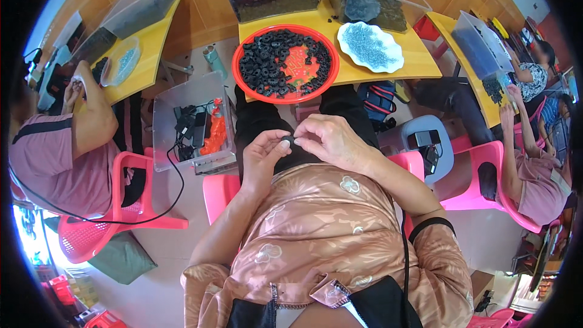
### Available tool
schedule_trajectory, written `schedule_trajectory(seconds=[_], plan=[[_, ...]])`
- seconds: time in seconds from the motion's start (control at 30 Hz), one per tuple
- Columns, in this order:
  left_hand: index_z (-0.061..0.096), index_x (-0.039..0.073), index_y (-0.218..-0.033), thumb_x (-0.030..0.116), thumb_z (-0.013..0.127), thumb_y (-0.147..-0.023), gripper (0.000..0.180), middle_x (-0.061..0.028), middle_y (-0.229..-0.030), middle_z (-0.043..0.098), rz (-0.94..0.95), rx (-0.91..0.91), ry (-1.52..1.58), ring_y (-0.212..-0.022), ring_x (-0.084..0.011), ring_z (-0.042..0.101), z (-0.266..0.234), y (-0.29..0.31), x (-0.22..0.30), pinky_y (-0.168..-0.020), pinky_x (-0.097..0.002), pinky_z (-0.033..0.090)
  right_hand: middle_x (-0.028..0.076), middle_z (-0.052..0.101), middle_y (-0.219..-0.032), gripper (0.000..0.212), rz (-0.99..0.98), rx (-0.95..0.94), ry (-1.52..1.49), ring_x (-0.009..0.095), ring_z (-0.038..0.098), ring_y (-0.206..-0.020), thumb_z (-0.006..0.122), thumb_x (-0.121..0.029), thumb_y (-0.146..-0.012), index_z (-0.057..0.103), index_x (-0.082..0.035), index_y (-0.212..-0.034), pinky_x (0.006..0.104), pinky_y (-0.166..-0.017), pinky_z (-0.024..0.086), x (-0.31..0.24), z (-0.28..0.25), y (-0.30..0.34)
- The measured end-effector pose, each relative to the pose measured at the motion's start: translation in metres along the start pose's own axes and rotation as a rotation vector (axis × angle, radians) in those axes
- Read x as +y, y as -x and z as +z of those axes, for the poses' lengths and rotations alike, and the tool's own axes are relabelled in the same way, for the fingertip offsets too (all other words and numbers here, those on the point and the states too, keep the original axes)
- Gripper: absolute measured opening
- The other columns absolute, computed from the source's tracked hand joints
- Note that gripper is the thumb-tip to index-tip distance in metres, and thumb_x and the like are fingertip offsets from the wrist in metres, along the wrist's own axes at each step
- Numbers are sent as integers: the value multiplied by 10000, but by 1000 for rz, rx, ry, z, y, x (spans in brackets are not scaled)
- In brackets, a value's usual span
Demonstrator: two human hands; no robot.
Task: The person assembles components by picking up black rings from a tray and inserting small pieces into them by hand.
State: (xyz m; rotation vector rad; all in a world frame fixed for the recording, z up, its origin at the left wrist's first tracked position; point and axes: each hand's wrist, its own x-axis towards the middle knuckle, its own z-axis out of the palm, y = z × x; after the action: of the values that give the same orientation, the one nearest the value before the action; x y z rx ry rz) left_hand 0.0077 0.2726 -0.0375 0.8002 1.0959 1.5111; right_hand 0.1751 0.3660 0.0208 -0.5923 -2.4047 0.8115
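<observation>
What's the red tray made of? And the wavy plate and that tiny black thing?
Red tray: probably glossy plastic, from its smooth, evenly coloured rim. Wavy white plate: smooth, maybe plastic or ceramic; its white look fits both. Tiny black piece: perhaps plastic or rubber, being dark and dull, but mostly hidden.

Red tray (333, 64): smooth plastic, glossy at the rim.
Black pieces (260, 64) in the red tray: matt, plastic-like or rubbery, rough as a heap.
Held piece (290, 140) below the red tray: dark and matt; too small to tell its material.
Tabletop (416, 64) under the red tray: smooth, lightly shiny, wood or laminate.
White dish (390, 68) right of the red tray: smooth, glossy, plastic-looking.
Small bits (371, 45) in that dish: silvery, metallic.
Clear bin (279, 7) behind the red tray: transparent plastic.
Panelling (203, 9) beyond the red tray: smooth, grained wood.
Shirt (328, 206) below the red tray: satiny, creased cloth.
</observation>
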Motion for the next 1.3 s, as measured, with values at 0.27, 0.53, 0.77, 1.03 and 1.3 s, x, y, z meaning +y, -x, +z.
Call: schedule_trajectory(seconds=[0.27, 0.53, 0.77, 1.03, 1.3], plan=[[613, 22, -1058, 57, 599, -914, 149, -45, -851, 643, -192, -227, 203, -754, -98, 591, -3, 5, 1, -714, -232, 475, 28, 659, -746, 163, 385, -292, -574, 73, 595, -673, 740, -131, -809, 665, -4, -878, 259, -632, 475, 7, -11, -3], [594, 47, -1017, 57, 595, -904, 114, -100, -909, 654, -251, -293, 438, -773, -145, 604, 1, 4, 5, -726, -264, 489, 16, 671, -825, 106, 325, -320, -715, 82, 640, -787, 694, -83, -850, 669, 2, -907, 239, -691, 505, 22, -28, -20], [598, 39, -1044, 91, 583, -909, 146, -121, -929, 658, -238, -258, 472, -764, -155, 598, -1, 1, 7, -726, -275, 485, 162, 683, -830, 244, 180, 46, 405, 272, 676, -789, 721, -102, -733, 685, -9, -956, 345, -719, 524, 94, -54, -100], [611, 27, -1097, 94, 584, -909, 201, -110, -943, 661, -265, -230, 443, -775, -142, 601, -3, 2, 6, -737, -264, 477, 181, 683, -822, 197, 130, -94, 468, 320, 668, -807, 762, -170, -668, 724, -39, -810, 403, -744, 522, 129, -42, -135], [617, 25, -1086, 83, 589, -905, 192, -116, -952, 651, -272, -214, 463, -792, -164, 584, -2, 1, 4, -760, -270, 484, 257, 665, -870, 207, 84, -252, 741, 386, 662, -868, 644, -149, -780, 681, 46, -837, 450, -771, 530, 120, -39, -152]])
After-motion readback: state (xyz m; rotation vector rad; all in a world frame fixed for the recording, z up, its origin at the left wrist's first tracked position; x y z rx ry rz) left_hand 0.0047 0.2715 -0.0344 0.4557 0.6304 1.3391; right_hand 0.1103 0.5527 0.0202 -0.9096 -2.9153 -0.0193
